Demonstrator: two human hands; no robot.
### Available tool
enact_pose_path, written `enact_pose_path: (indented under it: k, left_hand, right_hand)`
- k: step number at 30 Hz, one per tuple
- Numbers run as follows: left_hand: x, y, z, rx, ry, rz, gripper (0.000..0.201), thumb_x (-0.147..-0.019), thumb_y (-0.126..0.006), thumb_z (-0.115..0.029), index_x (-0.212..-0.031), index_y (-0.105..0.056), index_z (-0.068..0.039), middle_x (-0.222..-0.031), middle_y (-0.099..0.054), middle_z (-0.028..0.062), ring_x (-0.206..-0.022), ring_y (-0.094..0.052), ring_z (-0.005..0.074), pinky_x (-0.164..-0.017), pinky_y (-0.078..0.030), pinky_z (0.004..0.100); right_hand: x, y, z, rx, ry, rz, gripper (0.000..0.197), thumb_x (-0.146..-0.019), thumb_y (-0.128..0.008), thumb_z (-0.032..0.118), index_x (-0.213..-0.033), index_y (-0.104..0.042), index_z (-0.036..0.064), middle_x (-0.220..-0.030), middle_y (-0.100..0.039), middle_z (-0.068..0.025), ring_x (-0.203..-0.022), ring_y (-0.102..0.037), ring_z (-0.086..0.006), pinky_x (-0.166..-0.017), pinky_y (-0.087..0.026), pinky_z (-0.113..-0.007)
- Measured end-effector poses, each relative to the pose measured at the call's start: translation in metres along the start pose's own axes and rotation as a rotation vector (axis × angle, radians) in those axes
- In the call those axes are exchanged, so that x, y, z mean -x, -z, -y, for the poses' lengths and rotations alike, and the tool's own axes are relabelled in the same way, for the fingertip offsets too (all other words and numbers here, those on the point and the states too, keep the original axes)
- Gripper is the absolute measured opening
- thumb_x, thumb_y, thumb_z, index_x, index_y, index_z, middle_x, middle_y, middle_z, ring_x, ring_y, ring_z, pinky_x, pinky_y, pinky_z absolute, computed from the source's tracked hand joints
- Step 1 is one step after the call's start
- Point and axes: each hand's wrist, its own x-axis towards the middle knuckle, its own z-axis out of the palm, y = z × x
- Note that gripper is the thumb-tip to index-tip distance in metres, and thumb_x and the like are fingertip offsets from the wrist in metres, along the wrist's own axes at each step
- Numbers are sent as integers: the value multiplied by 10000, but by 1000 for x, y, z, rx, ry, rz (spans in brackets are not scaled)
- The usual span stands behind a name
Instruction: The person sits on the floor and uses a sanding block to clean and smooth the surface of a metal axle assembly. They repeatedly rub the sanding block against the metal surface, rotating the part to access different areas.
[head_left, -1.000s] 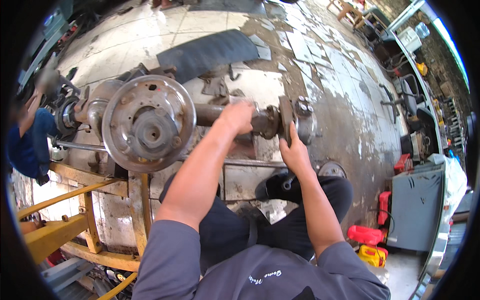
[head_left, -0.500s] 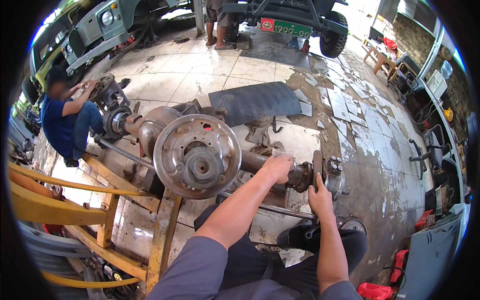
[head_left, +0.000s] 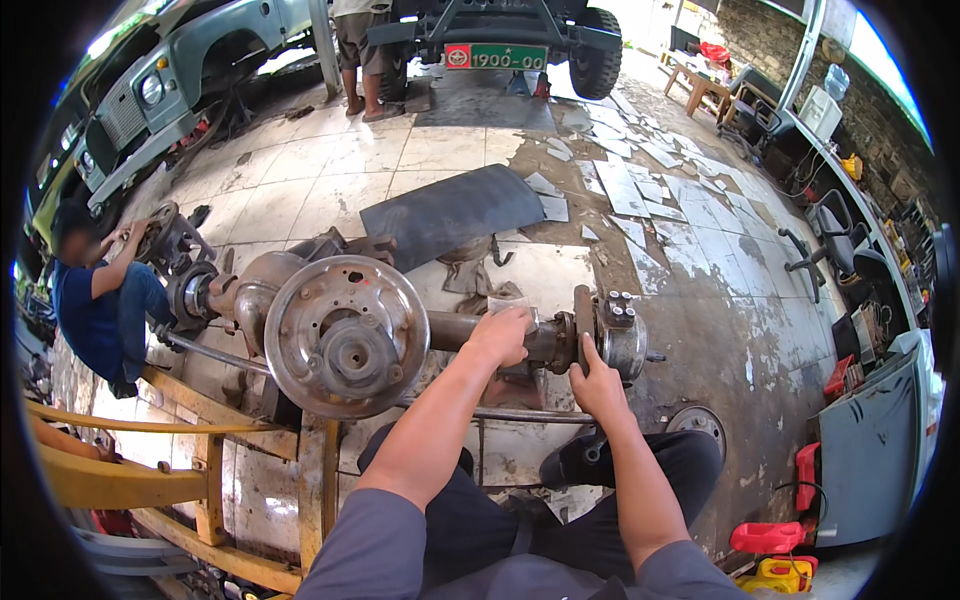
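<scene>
A rusty vehicle axle lies across in front of me, with a round steel brake backing plate and hub at its left. My left hand is over the axle tube, fingers closed; a pale, thin piece shows by its fingertips, too unclear to name. Farther right, an upright steel flange stands beside a cylindrical hub with bolts on top. My right hand touches the flange's near edge, index finger stretched up along it and thumb apart. Its other fingers are partly hidden.
A yellow metal frame stands at the lower left. Beyond it a person in blue crouches by the axle's far end. A dark curved panel lies on the tiles. A round plate lies by my right knee; red containers stand lower right.
The whole view has shifted, so the axle and both hands appear farther left. Both hands stay at nearly the same places on the axle.
</scene>
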Motion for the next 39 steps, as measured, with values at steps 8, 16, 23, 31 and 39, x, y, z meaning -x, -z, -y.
enact_pose_path:
  k: [8, 16, 23, 31, 39]
  left_hand:
    - [-7, 5, 8, 36, -16, 43, 688, -816, -726, -292, -1406, -528, 1, -1472, -513, 176, -1362, -484, 316, -1127, -406, 389]
    - [-5, -1, 4, 21, -4, 35, 646, -821, -737, -272, -1374, -542, 0, -1480, -493, 195, -1367, -471, 332, -1134, -400, 394]
    - [-9, 16, -1, 52, 29, 132, 660, -868, -714, -271, -1430, -500, 1, -1517, -464, 172, -1400, -443, 303, -1157, -376, 375]
    - [-3, 14, -2, 29, 53, 97, 657, -865, -717, -258, -1429, -501, 2, -1517, -461, 176, -1403, -438, 301, -1162, -369, 373]
    - [-8, 14, 1, 63, 33, 125, 670, -865, -719, -260, -1436, -491, 7, -1525, -448, 180, -1402, -441, 299, -1163, -368, 372]
  right_hand:
    - [89, -2, -2, -82, -45, 97, 775, -944, -578, 228, -1598, -175, 125, -873, -643, -392, -853, -636, -559, -810, -504, -588]
    - [12, 14, -19, -290, -70, 148, 673, -973, -561, 249, -1576, -290, 126, -1243, -609, -351, -1212, -601, -425, -1013, -452, -404]
    - [41, 24, -33, -314, 57, 127, 662, -963, -573, 222, -1567, -327, 107, -1347, -586, -297, -1253, -589, -343, -1065, -413, -355]
    - [11, 48, 3, -273, -129, 269, 664, -953, -560, 270, -1563, -340, 128, -1198, -619, -301, -1126, -597, -368, -986, -457, -387]
    - [17, 35, -12, -201, -28, 167, 663, -938, -573, 269, -1554, -360, 145, -1126, -656, -343, -1082, -650, -441, -963, -476, -419]
